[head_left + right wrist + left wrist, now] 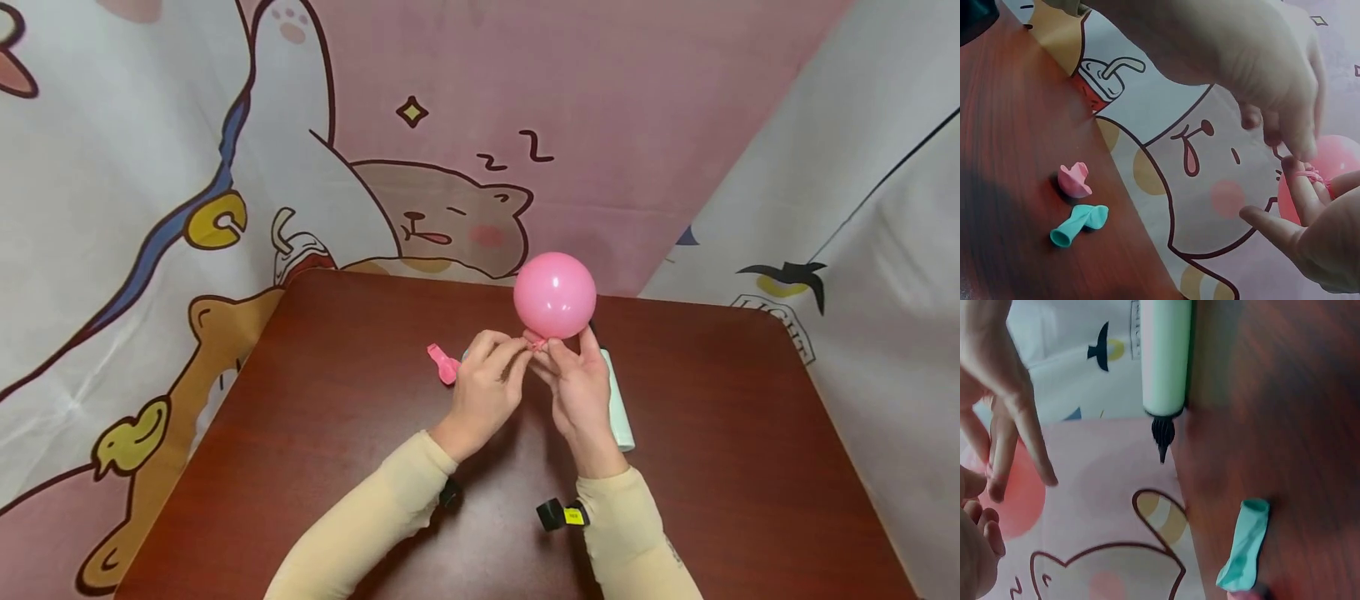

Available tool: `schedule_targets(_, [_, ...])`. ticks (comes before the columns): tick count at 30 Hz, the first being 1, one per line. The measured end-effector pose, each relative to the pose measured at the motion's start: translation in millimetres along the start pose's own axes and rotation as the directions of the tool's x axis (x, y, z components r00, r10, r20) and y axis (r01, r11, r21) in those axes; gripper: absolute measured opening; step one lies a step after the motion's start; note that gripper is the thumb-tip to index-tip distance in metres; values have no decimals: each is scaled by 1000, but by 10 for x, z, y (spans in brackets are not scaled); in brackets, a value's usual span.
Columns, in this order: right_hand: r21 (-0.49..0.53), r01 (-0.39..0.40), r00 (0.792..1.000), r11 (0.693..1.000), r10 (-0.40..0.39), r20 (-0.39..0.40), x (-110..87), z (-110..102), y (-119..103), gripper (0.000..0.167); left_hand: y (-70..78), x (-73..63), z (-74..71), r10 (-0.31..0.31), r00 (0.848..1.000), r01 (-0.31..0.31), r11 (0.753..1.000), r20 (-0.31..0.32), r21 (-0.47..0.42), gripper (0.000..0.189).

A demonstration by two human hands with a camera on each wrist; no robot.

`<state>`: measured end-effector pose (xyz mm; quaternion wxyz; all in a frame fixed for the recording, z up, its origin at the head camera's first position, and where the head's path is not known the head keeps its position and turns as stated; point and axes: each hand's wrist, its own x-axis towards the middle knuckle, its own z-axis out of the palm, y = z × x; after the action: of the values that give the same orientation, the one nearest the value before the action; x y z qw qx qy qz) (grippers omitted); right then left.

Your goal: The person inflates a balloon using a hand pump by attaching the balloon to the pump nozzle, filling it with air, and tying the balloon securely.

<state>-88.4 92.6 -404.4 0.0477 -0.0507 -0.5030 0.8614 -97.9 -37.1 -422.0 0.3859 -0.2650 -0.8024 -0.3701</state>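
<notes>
A small inflated pink balloon (pixel 555 296) is held up over the far part of the table, its neck pointing down toward me. My left hand (pixel 486 387) pinches the neck from the left with thumb and fingertips. From the right, my right hand (pixel 581 383) grips the same neck, some of its fingers spread beneath the balloon. In the right wrist view the stretched pink neck (pixel 1313 176) wraps around a finger of my right hand (pixel 1319 240), and the left hand's (pixel 1272 81) fingertips come down onto it.
A pale green hand pump (pixel 1165 356) with a black nozzle lies on the table (pixel 337 467), partly behind my right hand. Left of my hands lie a flat pink balloon (pixel 444 365) and a flat teal balloon (pixel 1075 225). A cartoon-printed cloth (pixel 600 108) hangs beyond the table's far edge.
</notes>
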Motion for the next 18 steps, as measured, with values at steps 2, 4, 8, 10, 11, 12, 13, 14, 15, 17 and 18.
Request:
schedule_targets(2, [-9, -16, 1000, 1000, 16, 5, -3, 4, -16, 57, -29, 10, -8, -31, 1000, 31, 999, -4, -14, 16])
schedule_targets(4, [-18, -29, 1000, 999, 29, 3, -14, 12, -24, 58, -48, 25, -13, -24, 1000, 24, 1000, 19, 6, 16])
schedule_targets(8, [-31, -34, 999, 999, 34, 2, -30, 20, -1, 59, -52, 16, 6, 68, 996, -74, 991, 53, 114, 10])
schedule_targets(10, [-39, -26, 1000, 999, 26, 4, -35, 23, 15, 62, -37, 2, 17, 90, 994, -97, 986, 57, 133, 7])
schedule_targets(11, [-42, -22, 1000, 999, 22, 5, -37, 24, 23, 64, -31, -7, 21, 90, 994, -96, 987, 58, 130, 6])
schedule_targets(12, [-49, -20, 1000, 999, 20, 2, -39, 25, 29, 66, -25, -13, 24, 74, 995, -81, 990, 62, 115, 6])
schedule_targets(13, [-55, -19, 1000, 998, 19, 0, -41, 24, 35, 68, -18, -14, 22, 44, 997, -50, 995, 68, 89, 5])
schedule_targets(14, [-60, -18, 1000, 998, 18, -1, -43, 21, 39, 70, -12, -11, 16, 8, 997, -12, 998, 81, 59, 5])
schedule_targets(15, [-62, -19, 1000, 998, 20, 1, -46, 19, 41, 71, -9, -3, 7, -30, 995, 27, 999, 100, 29, 6])
schedule_targets(17, [-70, -24, 1000, 997, 24, 7, -49, 9, 42, 73, -16, 30, -14, -103, 983, 107, 994, 152, -18, 10])
schedule_targets(18, [-78, -27, 1000, 997, 28, 11, -49, 1, 41, 74, -24, 55, -29, -133, 973, 141, 989, 187, -32, 13])
